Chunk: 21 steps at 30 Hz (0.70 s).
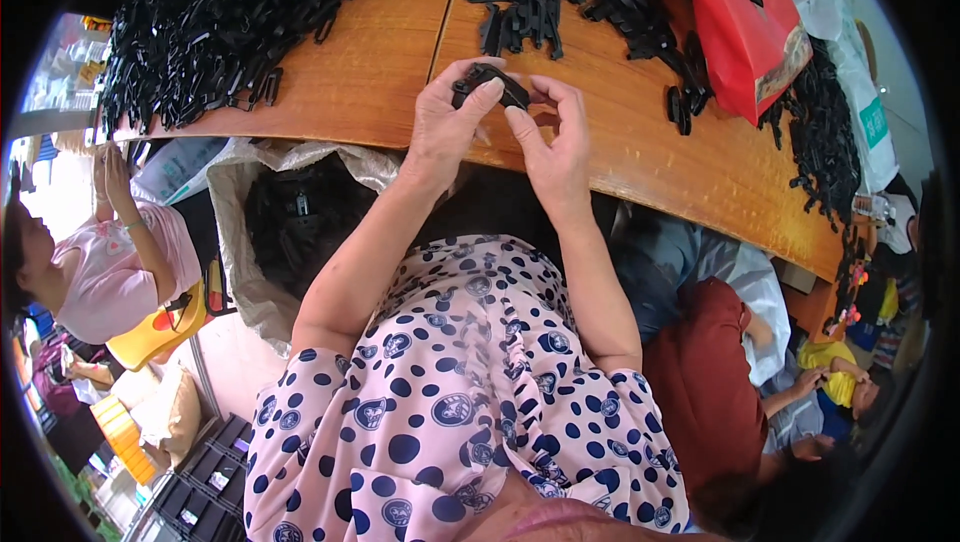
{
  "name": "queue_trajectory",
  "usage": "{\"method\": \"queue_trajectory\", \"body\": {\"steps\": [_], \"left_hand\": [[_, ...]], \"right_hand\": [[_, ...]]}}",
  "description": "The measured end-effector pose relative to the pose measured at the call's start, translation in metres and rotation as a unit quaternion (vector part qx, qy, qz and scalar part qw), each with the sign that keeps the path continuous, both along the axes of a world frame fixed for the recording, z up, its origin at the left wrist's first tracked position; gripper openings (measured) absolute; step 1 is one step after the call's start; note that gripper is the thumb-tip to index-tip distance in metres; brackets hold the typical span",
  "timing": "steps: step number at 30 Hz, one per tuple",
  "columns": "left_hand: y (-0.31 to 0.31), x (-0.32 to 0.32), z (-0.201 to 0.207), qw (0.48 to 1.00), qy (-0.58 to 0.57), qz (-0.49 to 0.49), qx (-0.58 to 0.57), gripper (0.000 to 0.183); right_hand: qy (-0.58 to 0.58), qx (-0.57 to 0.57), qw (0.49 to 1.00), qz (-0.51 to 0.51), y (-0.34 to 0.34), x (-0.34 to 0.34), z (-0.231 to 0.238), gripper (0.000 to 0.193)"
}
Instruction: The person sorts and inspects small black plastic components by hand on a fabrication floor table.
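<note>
Just above the table's near edge, my left hand [445,120] grips a small black plastic part [513,89], its thumb lying across the top. The thumb and fingers of my right hand [557,147] close around the right end of the same part. Its exact kind is too small to tell, and my fingers hide some of it. Beyond my hands, a pile of black plastic clips or strips [525,2] lies on the wooden table [385,52].
A large heap of black parts [220,32] covers the table's far left. On the right stand a red bag [735,32] and more black parts [825,137]. An open woven sack [235,212] holding dark parts hangs below the left edge. People sit on both sides.
</note>
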<state>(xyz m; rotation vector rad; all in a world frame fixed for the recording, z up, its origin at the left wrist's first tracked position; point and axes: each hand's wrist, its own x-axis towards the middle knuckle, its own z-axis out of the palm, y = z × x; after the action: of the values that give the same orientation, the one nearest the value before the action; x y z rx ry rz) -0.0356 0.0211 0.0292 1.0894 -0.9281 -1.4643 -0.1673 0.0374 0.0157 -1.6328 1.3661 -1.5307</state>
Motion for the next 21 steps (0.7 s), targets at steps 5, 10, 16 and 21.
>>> {"method": "queue_trajectory", "body": {"steps": [5, 10, 16, 21], "left_hand": [[0.005, 0.004, 0.004, 0.998, -0.069, -0.005, -0.015, 0.019], [0.013, 0.032, 0.007, 0.996, -0.094, -0.012, 0.003, 0.019], [0.060, 0.170, 0.034, 0.798, -0.596, -0.076, -0.040, 0.027], [0.048, 0.165, 0.051, 0.691, -0.702, -0.062, -0.160, 0.023]], "right_hand": [[-0.228, 0.236, 0.938, 0.110, -0.002, -0.004, -0.012, 0.020], [-0.119, 0.249, 0.945, 0.174, 0.006, 0.005, -0.002, 0.020], [0.228, 0.062, 0.966, -0.110, -0.021, -0.108, 0.001, 0.028], [0.567, 0.051, 0.782, -0.254, -0.045, -0.179, -0.003, 0.023]]}}
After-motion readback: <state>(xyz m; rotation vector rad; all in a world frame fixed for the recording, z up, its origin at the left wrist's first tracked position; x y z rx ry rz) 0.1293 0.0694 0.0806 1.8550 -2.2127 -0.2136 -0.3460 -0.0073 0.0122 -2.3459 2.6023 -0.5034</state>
